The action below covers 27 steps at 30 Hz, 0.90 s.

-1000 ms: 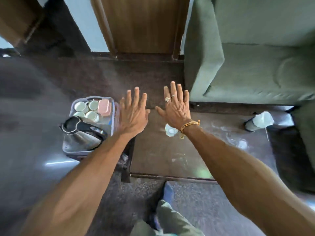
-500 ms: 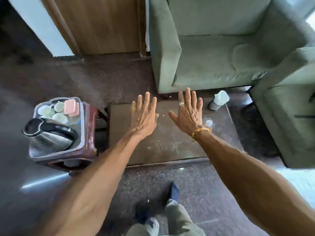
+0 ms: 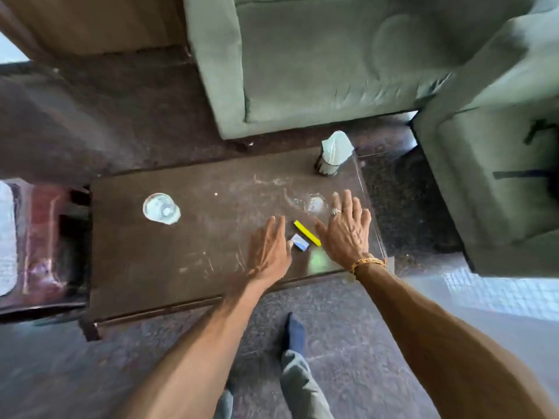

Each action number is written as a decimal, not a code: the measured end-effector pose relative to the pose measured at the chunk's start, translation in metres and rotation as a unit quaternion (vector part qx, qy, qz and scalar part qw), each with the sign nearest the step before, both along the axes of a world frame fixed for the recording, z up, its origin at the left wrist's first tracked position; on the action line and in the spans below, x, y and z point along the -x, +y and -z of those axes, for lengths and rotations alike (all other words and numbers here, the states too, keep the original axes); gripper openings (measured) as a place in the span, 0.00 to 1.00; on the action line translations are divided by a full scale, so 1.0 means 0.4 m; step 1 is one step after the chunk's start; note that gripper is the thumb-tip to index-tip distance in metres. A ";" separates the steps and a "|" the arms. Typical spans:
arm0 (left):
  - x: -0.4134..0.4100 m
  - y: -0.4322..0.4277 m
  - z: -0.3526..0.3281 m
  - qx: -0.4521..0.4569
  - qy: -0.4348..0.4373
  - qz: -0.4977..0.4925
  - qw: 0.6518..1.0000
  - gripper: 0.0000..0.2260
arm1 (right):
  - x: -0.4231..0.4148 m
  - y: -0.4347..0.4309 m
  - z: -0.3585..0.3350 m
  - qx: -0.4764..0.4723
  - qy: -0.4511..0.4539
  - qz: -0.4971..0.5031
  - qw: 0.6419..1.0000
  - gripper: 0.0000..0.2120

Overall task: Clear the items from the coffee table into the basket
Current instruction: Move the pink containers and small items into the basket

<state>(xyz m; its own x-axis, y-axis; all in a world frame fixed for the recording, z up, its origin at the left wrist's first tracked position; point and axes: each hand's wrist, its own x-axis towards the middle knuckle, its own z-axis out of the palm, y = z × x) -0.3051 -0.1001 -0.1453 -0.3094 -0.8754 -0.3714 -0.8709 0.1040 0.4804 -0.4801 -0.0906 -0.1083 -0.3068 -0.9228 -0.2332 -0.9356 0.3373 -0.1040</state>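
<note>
With your left hand (image 3: 269, 252) and right hand (image 3: 344, 234) both spread and empty, the yellow stick (image 3: 307, 233) lies on the coffee table (image 3: 181, 252) between them, its axis ten-to-four o'clock, at nine o'clock of the nearer right hand.

Basket (image 3: 6, 237) cut off at left edge (blurred); 1 small box (image 3: 300, 242), perhaps matchbox.

Scuffed dark coffee table (image 3: 181, 255)
Carries glass (image 3: 161, 208) left, napkin holder (image 3: 334, 155) far right, yellow bar (image 3: 307, 233) beside small box (image 3: 300, 242) near right.
</note>
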 end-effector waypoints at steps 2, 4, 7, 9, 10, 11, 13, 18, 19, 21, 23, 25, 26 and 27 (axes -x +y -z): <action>0.058 0.025 0.068 -0.040 0.021 -0.023 0.999 0.27 | 0.045 0.006 0.067 -0.021 -0.019 0.008 1.000 0.36; 0.098 0.041 0.128 -0.073 0.041 -0.065 0.994 0.26 | 0.071 0.008 0.129 -0.037 -0.034 0.010 0.999 0.33; 0.141 0.049 0.217 -0.116 0.029 -0.103 0.988 0.26 | 0.074 0.011 0.217 -0.068 -0.066 0.016 0.995 0.30; 0.161 0.043 0.268 -0.147 0.025 -0.132 0.980 0.26 | 0.066 0.008 0.270 -0.089 -0.096 0.028 0.991 0.30; 0.170 0.036 0.295 -0.151 0.023 -0.143 0.978 0.26 | 0.061 0.005 0.298 -0.102 -0.107 0.026 0.989 0.29; 0.172 0.029 0.309 -0.148 0.020 -0.152 0.977 0.25 | 0.056 0.004 0.315 -0.113 -0.117 0.021 0.986 0.29; 0.175 0.013 0.343 -0.148 0.006 -0.160 0.976 0.27 | 0.051 -0.001 0.353 -0.126 -0.147 0.012 0.981 0.29; 0.182 -0.016 0.399 -0.159 -0.009 -0.135 0.978 0.37 | 0.049 -0.022 0.424 -0.179 -0.189 -0.020 0.965 0.30; 0.184 -0.016 0.403 -0.149 -0.003 -0.127 0.981 0.38 | 0.050 -0.025 0.435 -0.188 -0.193 -0.020 0.963 0.31; 0.185 -0.013 0.405 -0.120 0.011 -0.123 0.985 0.36 | 0.052 -0.025 0.454 -0.192 -0.192 -0.020 0.962 0.31; 0.185 -0.006 0.407 -0.081 0.027 -0.106 0.991 0.31 | 0.048 -0.019 0.472 -0.180 -0.192 -0.015 0.965 0.26; 0.182 0.001 0.408 -0.053 0.036 -0.079 0.995 0.23 | 0.040 -0.013 0.483 -0.173 -0.208 0.005 0.963 0.19; 0.178 0.004 0.408 -0.048 0.043 -0.074 0.995 0.21 | 0.036 -0.011 0.487 -0.170 -0.219 0.018 0.961 0.16; 0.172 0.007 0.408 -0.049 0.058 -0.077 0.994 0.20 | 0.032 -0.008 0.488 -0.168 -0.229 0.034 0.958 0.15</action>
<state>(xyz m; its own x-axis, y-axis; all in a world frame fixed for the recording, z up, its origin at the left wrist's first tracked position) -0.3738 -0.0971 -0.3084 -0.2203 -0.8773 -0.4263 -0.8108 -0.0783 0.5801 -0.4930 -0.0938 -0.3036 -0.1579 -0.7535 -0.6382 -0.7924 0.4823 -0.3735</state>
